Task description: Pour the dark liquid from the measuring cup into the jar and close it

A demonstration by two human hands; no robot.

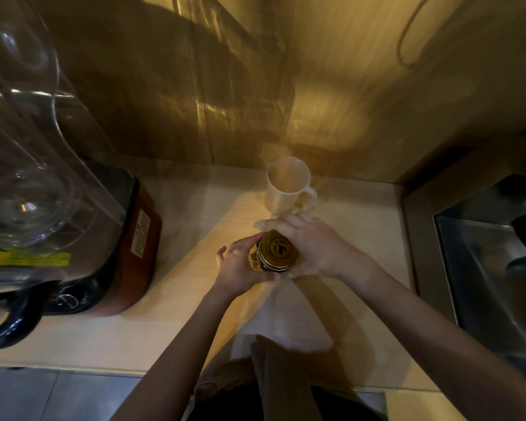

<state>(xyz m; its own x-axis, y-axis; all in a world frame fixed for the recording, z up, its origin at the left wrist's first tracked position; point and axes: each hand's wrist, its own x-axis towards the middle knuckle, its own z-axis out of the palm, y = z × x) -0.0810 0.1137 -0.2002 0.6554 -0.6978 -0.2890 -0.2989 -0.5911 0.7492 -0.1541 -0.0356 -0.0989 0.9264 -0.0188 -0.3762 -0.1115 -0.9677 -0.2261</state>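
A small glass jar (257,260) stands on the counter near the middle, with a gold lid (278,250) bearing a dark round mark on top of it. My left hand (240,268) wraps the jar's side from the left. My right hand (310,244) curls around the lid from the right and behind. Just beyond my hands the white measuring cup (287,185) stands upright with its handle to the right; no dark liquid shows inside it.
A large blender with a clear plastic cover (28,177) and dark red base (140,247) fills the left. A steel sink (483,268) lies at the right. A white cloth or paper (283,317) lies on the wooden counter under my arms. A gold wall stands behind.
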